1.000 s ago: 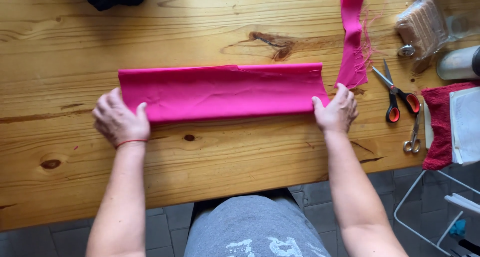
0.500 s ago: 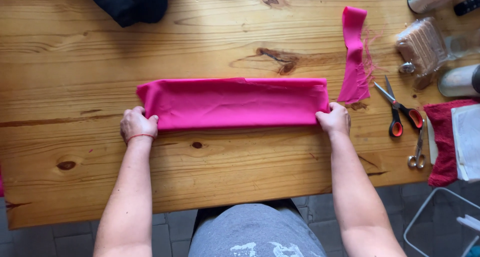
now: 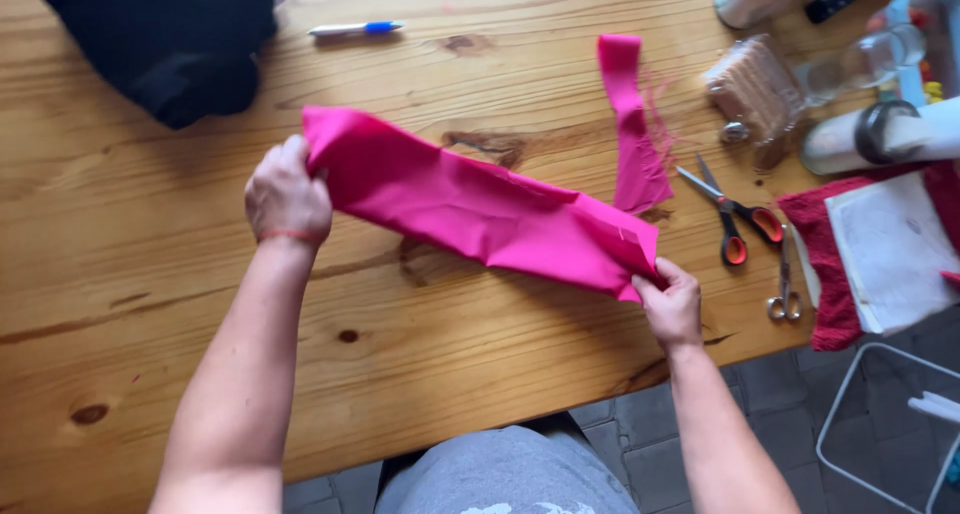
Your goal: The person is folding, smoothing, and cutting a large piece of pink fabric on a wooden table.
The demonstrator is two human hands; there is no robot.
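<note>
Wooden table (image 3: 150, 274), pen (image 3: 356, 29), scissors (image 3: 732, 214), pink strip (image 3: 630, 124), dark cloth (image 3: 165, 39)

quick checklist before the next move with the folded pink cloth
1. Left hand has a grip on one end of the folded pink fabric band: ok.
2. Right hand has a grip on the other end: ok.
3. Band lifted off the wooden table: ok.
4. Fold edges aligned: cannot tell.
5. Orange-handled scissors apart from the band: ok.
6. Loose pink strip apart from the band: cannot tell.
</note>
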